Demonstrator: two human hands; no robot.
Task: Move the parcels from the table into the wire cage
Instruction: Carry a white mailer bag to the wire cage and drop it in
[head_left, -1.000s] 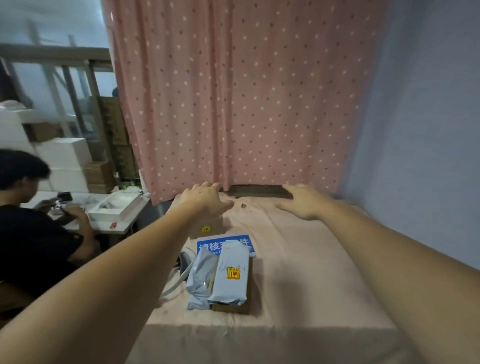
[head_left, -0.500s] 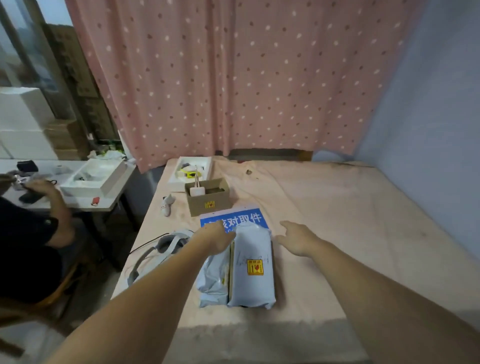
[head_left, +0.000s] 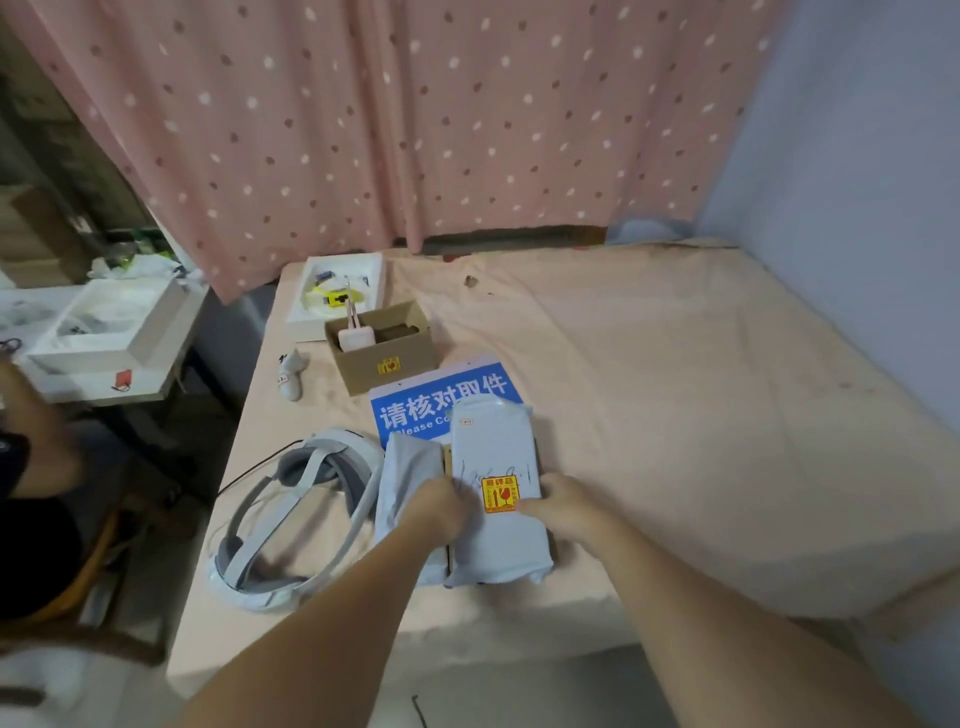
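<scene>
A light grey parcel (head_left: 493, 447) with a yellow fragile sticker lies on the pink-covered table (head_left: 675, 415), on top of a flat cardboard box (head_left: 448, 558). A second grey parcel (head_left: 402, 478) lies beside it on the left. My left hand (head_left: 441, 506) grips the stickered parcel's left edge, between the two parcels. Over its right edge my right hand (head_left: 563, 506) grips it, thumb by the sticker. The parcel still lies flat on the table. The wire cage is out of view.
A blue sign (head_left: 441, 402) lies behind the parcels. An open cardboard box (head_left: 382, 348) and a white tray (head_left: 340, 291) are further back. A white headset (head_left: 291, 514) lies left of the parcels. Another person's arm (head_left: 31, 447) is at the left edge.
My view tilted down and came closer to the table. Both hands drew back from the far edge, came down and closed on either side of the stickered parcel.
</scene>
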